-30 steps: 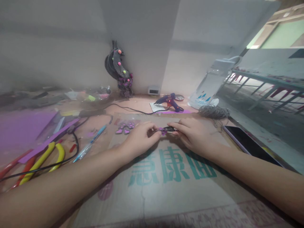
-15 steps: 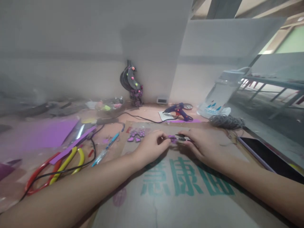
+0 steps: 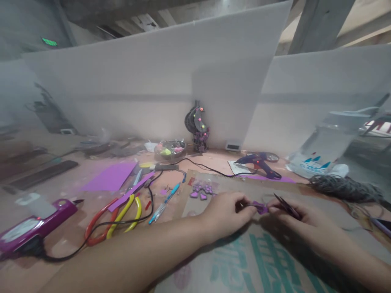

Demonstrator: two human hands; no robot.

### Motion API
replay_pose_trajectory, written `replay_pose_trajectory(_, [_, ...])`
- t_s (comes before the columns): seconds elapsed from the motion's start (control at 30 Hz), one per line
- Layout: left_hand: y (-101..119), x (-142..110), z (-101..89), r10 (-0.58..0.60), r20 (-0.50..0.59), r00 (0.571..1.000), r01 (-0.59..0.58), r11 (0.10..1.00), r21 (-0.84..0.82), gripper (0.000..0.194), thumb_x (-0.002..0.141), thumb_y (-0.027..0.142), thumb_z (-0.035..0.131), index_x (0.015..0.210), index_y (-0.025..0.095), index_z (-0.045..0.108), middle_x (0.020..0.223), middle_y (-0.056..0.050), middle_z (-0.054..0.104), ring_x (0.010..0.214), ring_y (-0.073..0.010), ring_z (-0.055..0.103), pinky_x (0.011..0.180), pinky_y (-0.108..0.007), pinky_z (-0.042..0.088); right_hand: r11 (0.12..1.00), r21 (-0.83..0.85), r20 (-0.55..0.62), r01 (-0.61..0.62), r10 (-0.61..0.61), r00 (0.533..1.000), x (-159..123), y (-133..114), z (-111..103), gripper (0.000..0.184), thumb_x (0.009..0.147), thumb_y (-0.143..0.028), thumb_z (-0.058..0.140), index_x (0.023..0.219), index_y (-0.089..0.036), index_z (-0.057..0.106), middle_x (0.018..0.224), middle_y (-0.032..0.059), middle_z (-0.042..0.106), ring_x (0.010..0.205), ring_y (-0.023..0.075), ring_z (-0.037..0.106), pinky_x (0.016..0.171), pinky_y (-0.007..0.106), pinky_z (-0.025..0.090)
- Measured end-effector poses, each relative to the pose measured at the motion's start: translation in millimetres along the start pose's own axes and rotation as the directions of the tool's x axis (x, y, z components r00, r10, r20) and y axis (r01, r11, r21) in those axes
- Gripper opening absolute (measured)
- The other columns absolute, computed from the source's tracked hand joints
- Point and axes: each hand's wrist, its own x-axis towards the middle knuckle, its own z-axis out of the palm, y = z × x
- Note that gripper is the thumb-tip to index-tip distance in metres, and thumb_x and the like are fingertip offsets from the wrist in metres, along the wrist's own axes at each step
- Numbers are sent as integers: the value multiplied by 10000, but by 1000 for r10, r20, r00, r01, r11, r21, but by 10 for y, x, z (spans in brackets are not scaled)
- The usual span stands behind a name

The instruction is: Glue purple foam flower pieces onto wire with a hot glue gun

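Observation:
My left hand (image 3: 232,209) is closed in a pinch on the left end of a small purple piece (image 3: 260,207), held just above the cardboard. From the other side, the thumb and fingertip of my right hand (image 3: 305,217) meet the same piece. A dark pair of pointed tweezers (image 3: 286,206) is tucked in my right hand, its tips pointing up and away from the piece. Several purple shapes with grey edges (image 3: 201,191) lie on the cardboard (image 3: 195,260) to the left of my hands.
Behind the cardboard are a dark blue glue gun (image 3: 258,162), a water bottle (image 3: 324,142) and grey yarn (image 3: 345,189). To the left lie a pen (image 3: 165,203), red and yellow handles (image 3: 122,217), purple sheets (image 3: 110,177) and a magenta glue gun (image 3: 45,224). A decorated grey crescent (image 3: 198,122) stands behind.
The view has swung left and up. The tweezers, earlier pointing at the purple piece, have turned away in my right hand, whose fingertips are now at the piece. My left hand keeps its pinch.

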Motion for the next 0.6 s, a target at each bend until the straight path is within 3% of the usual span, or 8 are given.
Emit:
replay_pose_trajectory(0.17, [-23,-3,16,-8,19,1000,8,1000,-9,278,854,414,536,950,200,684,849,-36,706,745,-179,614,653,-275,451,997,-38,9,64,-63,998,-13,27,26,332,820,-522,583,835,-193,626,677,28,594,578,174,532,498,268,441])
replay_pose_trajectory(0.27, [-27,-10,21,-16,38,999,21,991,-131,384,831,409,585,1161,214,608,953,-52,701,811,-182,633,712,-283,479,995,-59,2,86,-86,996,-20,17,41,306,842,-497,549,813,-198,611,654,28,596,552,179,532,488,278,449])
replay_pose_trajectory(0.33, [-26,-14,19,-7,48,999,15,987,-162,513,806,432,627,1269,228,538,940,-45,685,799,-175,626,715,-282,484,982,-130,-30,135,-140,990,-16,-3,38,298,837,-485,546,798,-198,618,677,44,624,576,200,562,507,296,471])
replay_pose_trajectory(0.43, [-17,-18,9,12,39,999,-7,992,-126,533,796,457,644,1272,237,544,869,-22,657,749,-161,600,681,-269,473,936,-273,-94,224,-258,962,-11,-55,19,276,823,-455,545,767,-200,636,691,60,659,613,232,602,532,320,493])
replay_pose_trajectory(0.5, [-6,-19,-1,21,24,1000,-18,994,-110,463,830,448,604,1238,229,575,861,-20,657,756,-161,605,678,-264,469,907,-338,-122,250,-305,944,-18,-98,10,261,831,-427,530,778,-200,647,690,60,673,615,234,616,537,323,496])
replay_pose_trajectory(0.6, [6,-15,-17,3,44,999,3,990,-142,378,955,396,384,1195,200,600,787,-22,675,757,-162,634,712,-271,475,879,-388,-126,277,-348,929,-44,-150,15,231,854,-383,515,818,-202,654,701,50,686,611,215,618,535,308,488])
